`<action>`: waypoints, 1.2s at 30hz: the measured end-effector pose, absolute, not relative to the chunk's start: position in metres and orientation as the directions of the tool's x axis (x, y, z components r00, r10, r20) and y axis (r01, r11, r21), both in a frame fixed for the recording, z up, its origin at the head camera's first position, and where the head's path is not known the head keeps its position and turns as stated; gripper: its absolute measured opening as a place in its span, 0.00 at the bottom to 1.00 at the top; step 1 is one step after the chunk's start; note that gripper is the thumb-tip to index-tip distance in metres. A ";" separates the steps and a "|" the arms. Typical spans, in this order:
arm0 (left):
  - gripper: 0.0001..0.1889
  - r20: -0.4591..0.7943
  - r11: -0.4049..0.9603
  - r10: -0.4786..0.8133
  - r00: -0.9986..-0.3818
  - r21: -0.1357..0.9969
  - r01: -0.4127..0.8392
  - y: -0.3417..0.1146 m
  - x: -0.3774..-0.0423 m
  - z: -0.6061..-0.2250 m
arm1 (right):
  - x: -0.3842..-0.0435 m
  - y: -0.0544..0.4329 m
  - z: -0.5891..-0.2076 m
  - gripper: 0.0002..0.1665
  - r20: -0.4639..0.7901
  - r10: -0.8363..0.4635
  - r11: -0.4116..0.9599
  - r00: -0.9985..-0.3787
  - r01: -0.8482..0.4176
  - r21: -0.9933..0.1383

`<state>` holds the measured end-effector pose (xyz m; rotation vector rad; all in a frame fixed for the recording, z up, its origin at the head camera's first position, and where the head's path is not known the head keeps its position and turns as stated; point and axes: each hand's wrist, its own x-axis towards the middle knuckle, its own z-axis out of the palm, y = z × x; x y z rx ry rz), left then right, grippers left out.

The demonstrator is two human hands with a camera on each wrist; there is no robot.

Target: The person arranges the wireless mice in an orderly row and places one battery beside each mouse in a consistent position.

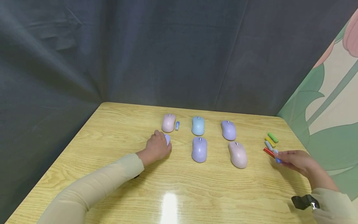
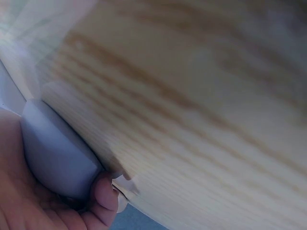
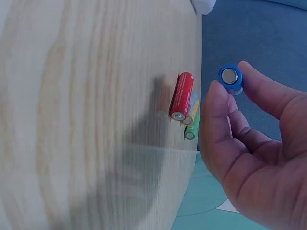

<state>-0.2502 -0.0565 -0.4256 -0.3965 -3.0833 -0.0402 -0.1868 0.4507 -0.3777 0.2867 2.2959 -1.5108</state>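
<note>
At the middle left of the table, my left hand [image 1: 157,146] holds a purple computer mouse [image 2: 60,148], with fingers curled round its sides. Most of that mouse is hidden under the hand in the head view. On the right, my right hand [image 1: 297,161] pinches a blue battery [image 3: 230,78] between thumb and fingertips, above the table, one flat end facing the wrist camera. Close by lie a red battery [image 3: 182,97], a pale blue-grey battery [image 1: 268,145], a yellow battery [image 1: 270,142] and a green battery [image 1: 273,137], roughly in a column.
A pink mouse [image 1: 168,123] with a small blue battery [image 1: 177,126] beside it, a light blue mouse [image 1: 198,126] and a purple mouse [image 1: 228,130] form the back row. Nearer stand another purple mouse [image 1: 199,150] and a pink mouse [image 1: 238,155]. Dark curtain [image 1: 167,56] hangs behind.
</note>
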 end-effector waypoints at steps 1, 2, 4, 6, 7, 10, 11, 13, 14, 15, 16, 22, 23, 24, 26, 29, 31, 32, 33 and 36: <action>0.31 0.036 0.967 0.254 -0.967 0.020 0.254 -0.056 -0.250 -0.425 | -0.187 0.451 -0.378 0.13 -0.419 -0.043 0.364 -0.907 0.377 -0.852; 0.31 0.038 0.967 0.255 -0.966 0.018 0.256 -0.056 -0.250 -0.425 | -0.188 0.451 -0.378 0.12 -0.422 -0.049 0.327 -0.905 0.385 -0.863; 0.31 0.040 0.966 0.258 -0.965 0.014 0.258 -0.056 -0.250 -0.425 | -0.190 0.452 -0.378 0.10 -0.426 -0.064 0.264 -0.902 0.396 -0.879; 0.30 0.042 0.965 0.260 -0.965 0.011 0.261 -0.056 -0.250 -0.425 | -0.191 0.452 -0.378 0.10 -0.428 -0.076 0.208 -0.901 0.405 -0.890; 0.31 0.043 0.965 0.261 -0.964 0.008 0.261 -0.056 -0.250 -0.425 | -0.192 0.452 -0.378 0.10 -0.427 -0.083 0.185 -0.900 0.407 -0.894; 0.30 0.047 0.965 0.260 -0.965 0.016 0.261 -0.056 -0.250 -0.425 | -0.195 0.451 -0.376 0.09 -0.420 -0.107 0.116 -0.901 0.408 -0.905; 0.30 0.047 0.965 0.260 -0.965 0.016 0.261 -0.056 -0.250 -0.425 | -0.196 0.451 -0.376 0.09 -0.418 -0.111 0.098 -0.901 0.409 -0.907; 0.31 0.043 0.966 0.259 -0.965 0.010 0.260 -0.056 -0.250 -0.425 | -0.198 0.449 -0.375 0.08 -0.412 -0.122 0.065 -0.903 0.407 -0.911; 0.31 0.042 0.966 0.258 -0.965 0.010 0.259 -0.055 -0.250 -0.425 | -0.199 0.448 -0.374 0.08 -0.409 -0.124 0.048 -0.904 0.407 -0.912; 0.31 0.039 0.966 0.258 -0.965 0.007 0.258 -0.055 -0.250 -0.425 | -0.200 0.447 -0.374 0.08 -0.405 -0.129 0.031 -0.905 0.404 -0.914; 0.31 0.038 0.966 0.257 -0.966 0.009 0.257 -0.055 -0.250 -0.425 | -0.202 0.446 -0.374 0.08 -0.399 -0.136 0.016 -0.907 0.401 -0.916; 0.32 0.033 0.966 0.258 -0.966 0.009 0.258 -0.055 -0.251 -0.425 | -0.209 0.439 -0.370 0.09 -0.377 -0.167 -0.052 -0.911 0.390 -0.919; 0.32 0.033 0.966 0.259 -0.965 0.004 0.259 -0.056 -0.251 -0.425 | -0.211 0.438 -0.369 0.09 -0.372 -0.171 -0.060 -0.913 0.386 -0.920; 0.32 0.034 0.966 0.259 -0.965 0.004 0.259 -0.056 -0.251 -0.425 | -0.212 0.436 -0.368 0.09 -0.369 -0.173 -0.068 -0.913 0.385 -0.920; 0.32 0.036 0.967 0.256 -0.966 0.006 0.256 -0.056 -0.251 -0.425 | -0.214 0.432 -0.366 0.09 -0.360 -0.181 -0.086 -0.915 0.380 -0.921; 0.32 0.035 0.967 0.254 -0.967 0.003 0.254 -0.056 -0.251 -0.426 | -0.218 0.424 -0.362 0.09 -0.354 -0.187 -0.082 -0.917 0.373 -0.924; 0.32 0.030 0.967 0.255 -0.967 0.000 0.255 -0.057 -0.251 -0.425 | -0.219 0.419 -0.360 0.09 -0.363 -0.181 -0.072 -0.914 0.380 -0.922; 0.32 0.027 0.967 0.256 -0.966 0.000 0.256 -0.057 -0.250 -0.426 | -0.220 0.417 -0.359 0.10 -0.369 -0.176 -0.064 -0.913 0.384 -0.921; 0.32 0.023 0.966 0.258 -0.966 -0.003 0.258 -0.057 -0.250 -0.425 | -0.221 0.415 -0.358 0.10 -0.373 -0.170 -0.058 -0.912 0.387 -0.920; 0.32 0.019 0.965 0.261 -0.965 -0.006 0.261 -0.057 -0.250 -0.425 | -0.226 0.408 -0.357 0.12 -0.371 -0.173 -0.051 -0.912 0.385 -0.922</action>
